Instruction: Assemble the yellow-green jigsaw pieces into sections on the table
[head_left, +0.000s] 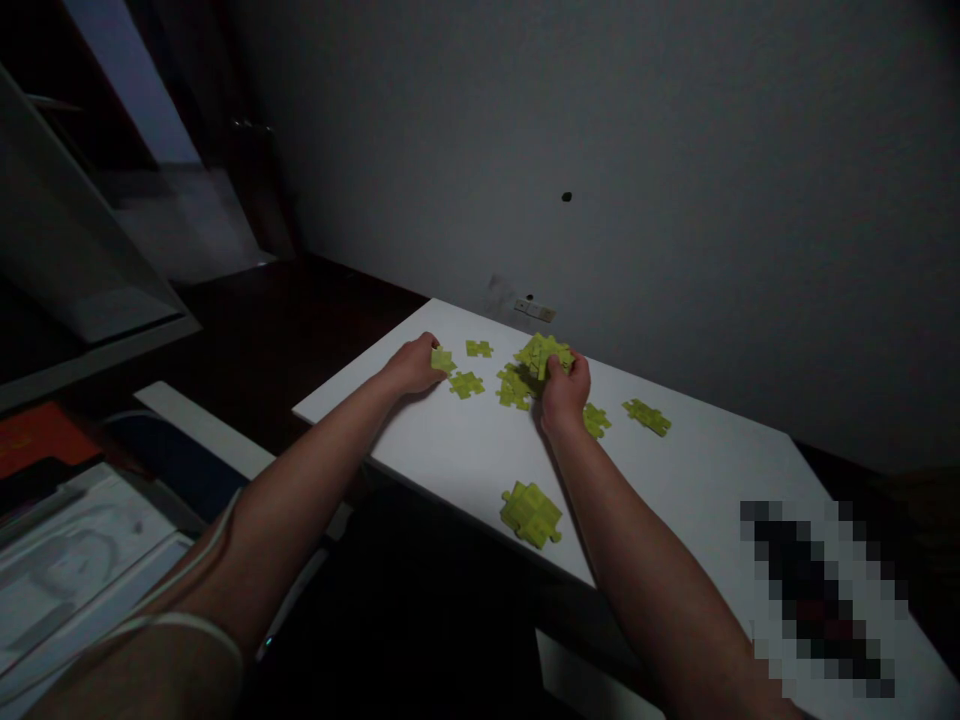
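Note:
Yellow-green jigsaw pieces lie scattered on a white board [457,450]. My right hand [566,392] is shut on a bunched handful of pieces [541,355], which sit above a small heap [514,388]. My left hand [414,365] pinches a single green jigsaw piece [442,360] at its fingertips. Loose pieces [466,384] lie between my hands, and others [646,416] lie to the right. Nearer me, a joined cluster of pieces [531,514] rests on the board.
A grey wall [675,150] rises behind the board, with a small wall plate [535,310] at its base. A dark surface [300,320] surrounds the board. Papers [75,560] and a red object [41,438] lie at the lower left. A pixelated patch [821,600] covers the board's lower right.

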